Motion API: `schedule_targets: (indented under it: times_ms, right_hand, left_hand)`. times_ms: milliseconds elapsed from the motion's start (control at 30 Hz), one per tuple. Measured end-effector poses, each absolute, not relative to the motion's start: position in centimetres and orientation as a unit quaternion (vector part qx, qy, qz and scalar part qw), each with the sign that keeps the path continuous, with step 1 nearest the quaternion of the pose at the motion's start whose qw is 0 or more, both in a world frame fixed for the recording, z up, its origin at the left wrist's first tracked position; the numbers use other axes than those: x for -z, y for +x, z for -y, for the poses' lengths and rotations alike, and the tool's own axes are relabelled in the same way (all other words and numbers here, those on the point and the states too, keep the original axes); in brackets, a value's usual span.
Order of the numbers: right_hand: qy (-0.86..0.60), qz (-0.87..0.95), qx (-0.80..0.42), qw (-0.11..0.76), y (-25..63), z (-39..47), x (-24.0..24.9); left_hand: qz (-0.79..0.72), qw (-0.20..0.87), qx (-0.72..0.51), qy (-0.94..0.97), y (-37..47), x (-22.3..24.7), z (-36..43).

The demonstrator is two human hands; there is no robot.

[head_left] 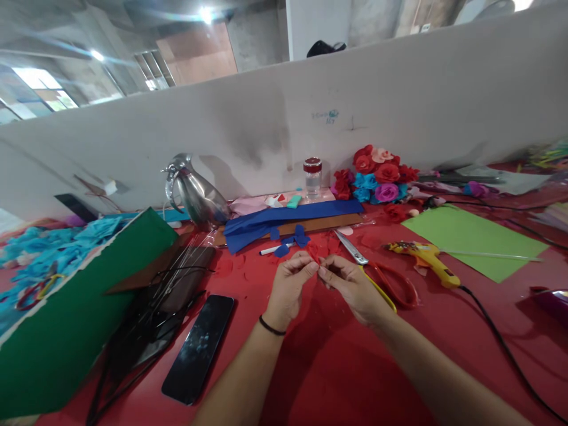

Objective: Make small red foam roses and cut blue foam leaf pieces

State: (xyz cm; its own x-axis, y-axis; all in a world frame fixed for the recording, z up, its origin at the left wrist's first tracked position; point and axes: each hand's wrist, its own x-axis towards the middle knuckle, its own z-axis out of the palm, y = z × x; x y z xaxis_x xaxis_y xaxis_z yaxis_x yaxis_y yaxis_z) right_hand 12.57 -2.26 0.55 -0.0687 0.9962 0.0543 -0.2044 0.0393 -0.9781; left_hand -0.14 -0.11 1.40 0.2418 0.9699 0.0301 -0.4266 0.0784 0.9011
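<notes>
Grip: my left hand (290,287) and right hand (355,287) meet fingertip to fingertip, thumbs pressed against forefingers, both pinching a small red piece (313,251) between them; its folds are mostly hidden.
Red bench (310,373): it carries everything; my hands are above its middle, with bare surface toward the near edge.
Dark green panel (89,322): it lies tilted along the bench's left side, outside the work between my fingers.
Light green sheet (477,239): flat toward the right side, seemingly whole and uncut.
Blue strips (288,222): laid near the far edge, apparently stock left to use.
Flower cluster (384,174): at the far edge, right of the middle; these red, blue, purple and pink blooms look finished.
Scissors (393,284): just beside my right hand, not gripped, so I judge no cutting is under way.
Glue gun (421,257): it lies between the scissors and the light green sheet, not in use.
Blue cut pieces (300,236): loose just beyond my hands, cut but apparently not assembled.
Red piece: up between my fingertips, off the bench; I judge its shaping is in progress, and it does not yet look like a full bloom.
</notes>
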Motion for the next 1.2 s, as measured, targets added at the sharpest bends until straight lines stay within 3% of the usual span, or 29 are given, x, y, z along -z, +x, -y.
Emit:
schedule_targets:
  times_ms: [367,967,1200]
  right_hand:
    - [-0.450,0.512,-0.487,0.546,12.7,1.9,0.2]
    - [-0.424,0.561,-0.451,0.550,12.8,2.2,-0.1]
    - [-0.429,0.560,-0.434,0.560,12.7,2.3,-0.3]
  left_hand:
    - [-0.346,0.580,-0.542,0.500,-0.4,-0.5,-0.2]
    - [-0.251,0.594,-0.527,0.553,-1.0,-1.3,-0.4]
    - [-0.299,0.553,-0.534,0.566,-1.1,-0.9,-0.3]
